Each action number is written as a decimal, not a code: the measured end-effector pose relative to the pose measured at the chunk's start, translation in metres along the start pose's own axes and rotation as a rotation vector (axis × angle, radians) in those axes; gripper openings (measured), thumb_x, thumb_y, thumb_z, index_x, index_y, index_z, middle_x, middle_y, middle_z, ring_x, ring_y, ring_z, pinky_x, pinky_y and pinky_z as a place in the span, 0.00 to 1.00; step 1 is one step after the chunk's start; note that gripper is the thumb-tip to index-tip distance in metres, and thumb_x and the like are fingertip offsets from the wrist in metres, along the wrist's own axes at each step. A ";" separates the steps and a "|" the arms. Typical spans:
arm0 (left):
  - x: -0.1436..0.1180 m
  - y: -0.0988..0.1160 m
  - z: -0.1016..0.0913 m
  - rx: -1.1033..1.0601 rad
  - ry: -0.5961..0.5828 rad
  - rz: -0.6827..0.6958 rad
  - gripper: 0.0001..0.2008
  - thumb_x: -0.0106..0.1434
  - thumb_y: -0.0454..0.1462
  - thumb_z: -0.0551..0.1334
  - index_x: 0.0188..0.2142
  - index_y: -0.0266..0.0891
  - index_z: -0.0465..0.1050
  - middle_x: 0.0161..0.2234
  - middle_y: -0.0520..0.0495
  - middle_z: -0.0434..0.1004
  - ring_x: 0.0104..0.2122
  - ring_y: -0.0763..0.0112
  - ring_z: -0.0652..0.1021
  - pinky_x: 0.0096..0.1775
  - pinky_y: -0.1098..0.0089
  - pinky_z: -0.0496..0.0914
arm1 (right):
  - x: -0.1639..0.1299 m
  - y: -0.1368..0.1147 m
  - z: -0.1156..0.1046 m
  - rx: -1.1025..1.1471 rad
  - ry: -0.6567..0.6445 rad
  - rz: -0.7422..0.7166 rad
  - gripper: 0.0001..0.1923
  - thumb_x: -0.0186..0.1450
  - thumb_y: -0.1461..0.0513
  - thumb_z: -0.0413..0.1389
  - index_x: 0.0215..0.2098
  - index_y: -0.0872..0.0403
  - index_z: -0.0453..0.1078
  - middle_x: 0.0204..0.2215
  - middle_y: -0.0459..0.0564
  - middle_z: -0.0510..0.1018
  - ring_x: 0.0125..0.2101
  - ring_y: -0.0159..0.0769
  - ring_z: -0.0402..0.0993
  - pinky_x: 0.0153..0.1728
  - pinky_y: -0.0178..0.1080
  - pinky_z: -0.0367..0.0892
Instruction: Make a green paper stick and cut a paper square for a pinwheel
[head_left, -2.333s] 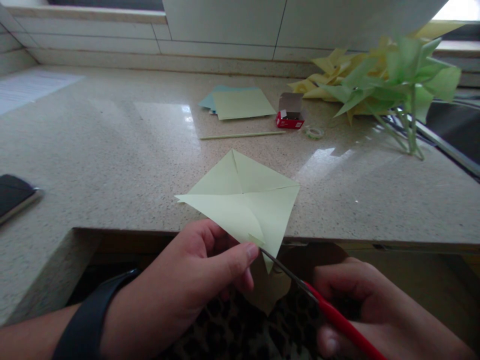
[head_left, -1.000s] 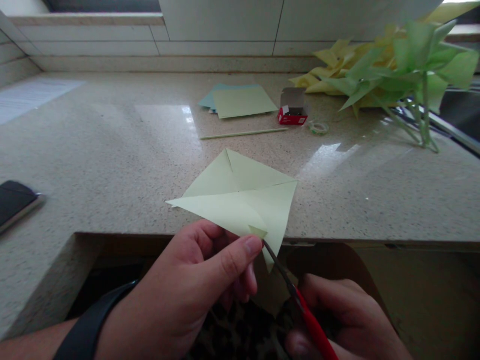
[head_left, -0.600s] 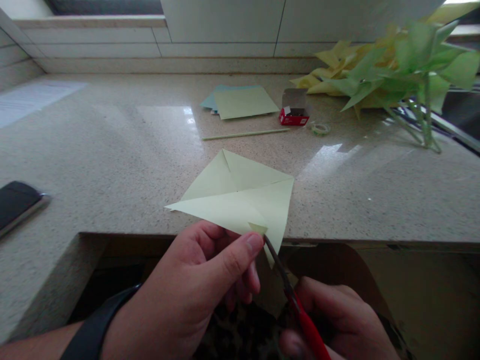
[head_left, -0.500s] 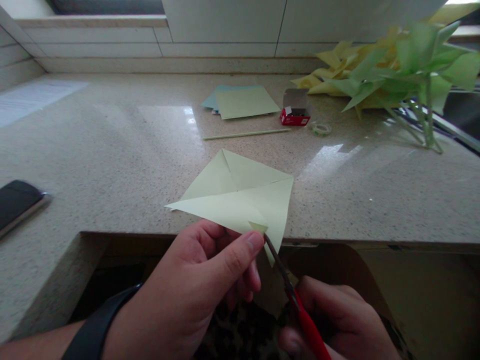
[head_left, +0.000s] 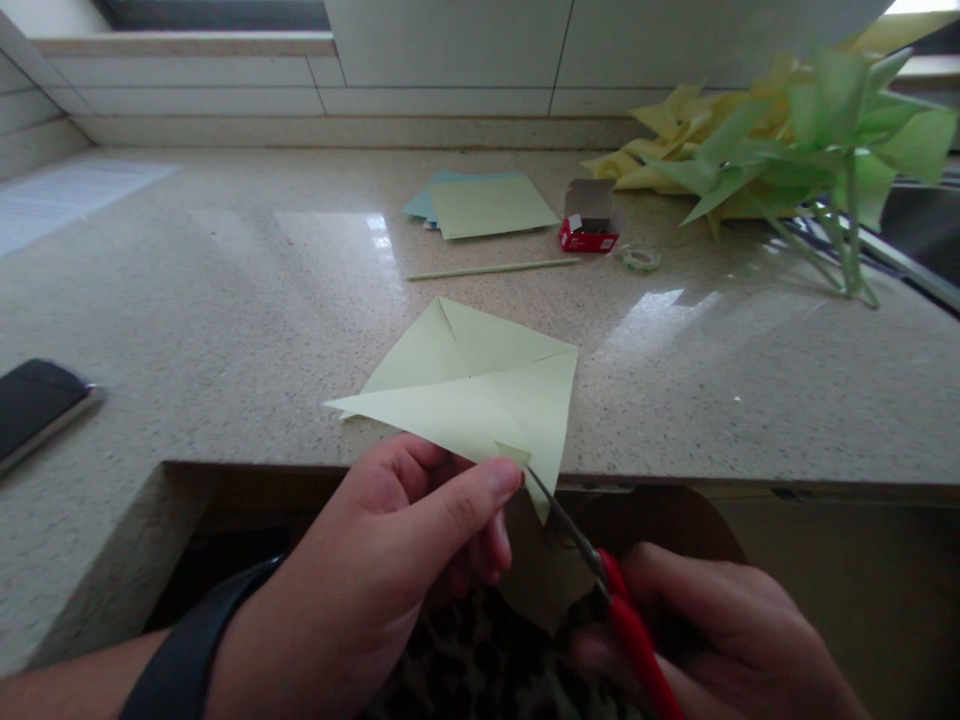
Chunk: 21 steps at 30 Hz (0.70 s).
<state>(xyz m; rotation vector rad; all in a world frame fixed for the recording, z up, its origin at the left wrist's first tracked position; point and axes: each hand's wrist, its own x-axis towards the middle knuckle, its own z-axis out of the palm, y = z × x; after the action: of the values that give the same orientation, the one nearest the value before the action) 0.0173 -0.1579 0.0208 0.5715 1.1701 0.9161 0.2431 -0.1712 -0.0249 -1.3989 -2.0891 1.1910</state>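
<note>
A pale green paper square (head_left: pixel 480 370), slit from its corners and with a folded flap in front, overhangs the counter's front edge. My left hand (head_left: pixel 427 530) pinches its near side between thumb and fingers. My right hand (head_left: pixel 720 630) grips scissors (head_left: pixel 630 630) with red handles. The tips of the metal blades touch the paper just right of my left thumb; how far the blades are apart cannot be made out. A narrow paper point hangs down right of the blades.
Behind the paper lie a thin green stick (head_left: pixel 491 269), a stack of coloured paper sheets (head_left: pixel 495 205), an open red box (head_left: pixel 589 235) and a tape roll (head_left: pixel 640 260). Paper pinwheels (head_left: pixel 795 150) stand at right. At left are a phone (head_left: pixel 41 405) and a printed sheet (head_left: pixel 75 200).
My right hand and the scissors have shifted to the right, with more of the blades showing. My left hand and the paper have moved slightly left.
</note>
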 end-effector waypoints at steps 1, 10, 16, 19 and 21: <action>0.000 0.001 0.000 0.001 0.002 -0.004 0.20 0.55 0.47 0.74 0.18 0.38 0.73 0.17 0.53 0.73 0.20 0.79 0.71 0.24 0.81 0.66 | 0.000 0.002 -0.004 -0.042 0.023 0.002 0.21 0.64 0.46 0.61 0.21 0.50 0.70 0.14 0.44 0.70 0.15 0.31 0.64 0.15 0.34 0.58; 0.001 -0.003 -0.002 -0.070 -0.023 -0.041 0.17 0.57 0.47 0.73 0.23 0.38 0.77 0.19 0.53 0.75 0.20 0.79 0.72 0.23 0.80 0.65 | -0.003 0.004 -0.027 0.070 0.023 -0.032 0.16 0.63 0.50 0.63 0.23 0.49 0.71 0.16 0.43 0.71 0.16 0.31 0.64 0.15 0.34 0.57; 0.002 -0.001 0.002 -0.080 -0.024 -0.043 0.18 0.54 0.48 0.75 0.23 0.37 0.77 0.19 0.53 0.76 0.18 0.79 0.71 0.21 0.80 0.64 | 0.007 -0.013 -0.027 0.396 0.072 0.125 0.17 0.62 0.49 0.64 0.25 0.50 0.71 0.20 0.44 0.71 0.20 0.32 0.66 0.18 0.32 0.63; 0.001 0.000 0.003 -0.105 -0.030 -0.038 0.18 0.53 0.48 0.75 0.24 0.37 0.77 0.19 0.52 0.76 0.19 0.78 0.72 0.22 0.80 0.66 | 0.011 -0.024 -0.029 0.499 0.155 0.166 0.20 0.61 0.46 0.64 0.23 0.51 0.70 0.16 0.43 0.68 0.16 0.29 0.62 0.14 0.29 0.60; 0.001 0.000 0.003 -0.123 -0.028 -0.053 0.18 0.52 0.48 0.76 0.25 0.37 0.78 0.19 0.52 0.77 0.19 0.78 0.73 0.21 0.80 0.66 | 0.015 -0.032 -0.030 0.506 0.164 0.150 0.23 0.61 0.45 0.64 0.20 0.52 0.69 0.15 0.44 0.69 0.16 0.28 0.62 0.14 0.28 0.59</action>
<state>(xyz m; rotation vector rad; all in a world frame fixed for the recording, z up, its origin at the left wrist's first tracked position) 0.0204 -0.1569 0.0210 0.4509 1.0911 0.9251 0.2382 -0.1498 0.0160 -1.3636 -1.4540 1.4764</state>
